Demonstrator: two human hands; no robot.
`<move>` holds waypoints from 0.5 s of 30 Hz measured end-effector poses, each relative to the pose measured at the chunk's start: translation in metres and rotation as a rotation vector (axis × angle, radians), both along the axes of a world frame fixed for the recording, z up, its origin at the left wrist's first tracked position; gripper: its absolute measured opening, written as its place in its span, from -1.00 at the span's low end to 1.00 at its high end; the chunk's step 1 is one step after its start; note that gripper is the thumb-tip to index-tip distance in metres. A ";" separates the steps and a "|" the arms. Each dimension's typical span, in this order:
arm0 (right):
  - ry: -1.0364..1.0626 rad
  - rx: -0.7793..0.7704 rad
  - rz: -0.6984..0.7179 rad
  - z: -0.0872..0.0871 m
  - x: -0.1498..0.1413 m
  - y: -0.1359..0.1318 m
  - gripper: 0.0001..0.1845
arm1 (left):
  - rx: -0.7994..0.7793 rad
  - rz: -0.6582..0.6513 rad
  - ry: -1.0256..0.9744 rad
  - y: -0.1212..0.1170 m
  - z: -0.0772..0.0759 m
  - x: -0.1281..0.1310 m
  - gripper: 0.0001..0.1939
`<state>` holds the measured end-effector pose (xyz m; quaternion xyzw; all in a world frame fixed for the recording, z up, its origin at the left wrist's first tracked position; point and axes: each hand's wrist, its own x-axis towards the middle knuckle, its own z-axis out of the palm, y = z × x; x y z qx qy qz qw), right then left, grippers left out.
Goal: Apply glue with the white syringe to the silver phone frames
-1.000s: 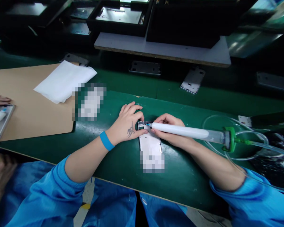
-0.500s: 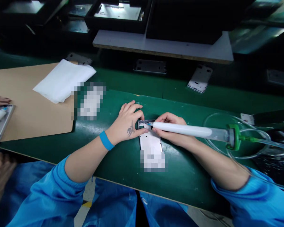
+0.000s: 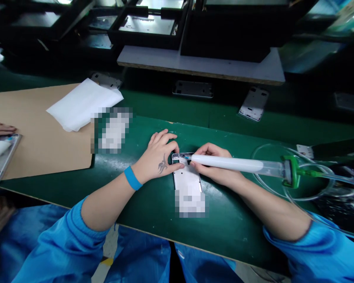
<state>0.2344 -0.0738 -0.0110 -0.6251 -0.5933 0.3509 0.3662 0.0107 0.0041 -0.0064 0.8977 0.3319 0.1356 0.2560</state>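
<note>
Mid-bench, one phone frame (image 3: 188, 179) lies between two working hands.
Its far left corner is pinched by the left hand (image 3: 161, 157), thumb and forefinger nearly closed, other fingers loosely spread; the right hand (image 3: 215, 161) grips one syringe (image 3: 238, 163) closed near its tip, over the frame's far end. Pixelation hides the near end. Bare bench (image 3: 230, 220) borders both long sides, with coiled tubing (image 3: 261, 184) right. Leftward are one pixelated frame (image 3: 115, 131), one cardboard sheet (image 3: 56, 153) and a cut-off frame (image 3: 1, 157). Four far frames (image 3: 254, 103) include a dim rightmost one.
</note>
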 end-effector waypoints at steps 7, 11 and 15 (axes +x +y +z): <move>-0.002 0.008 0.011 0.000 0.000 0.000 -0.79 | 0.002 -0.011 0.001 0.000 -0.002 -0.003 -0.57; 0.011 0.021 0.017 0.000 -0.002 0.000 -0.77 | 0.005 -0.005 0.007 0.000 -0.004 -0.004 -0.55; 0.006 0.030 0.007 0.000 -0.002 0.000 -0.77 | -0.001 -0.005 0.003 -0.001 -0.003 -0.004 -0.56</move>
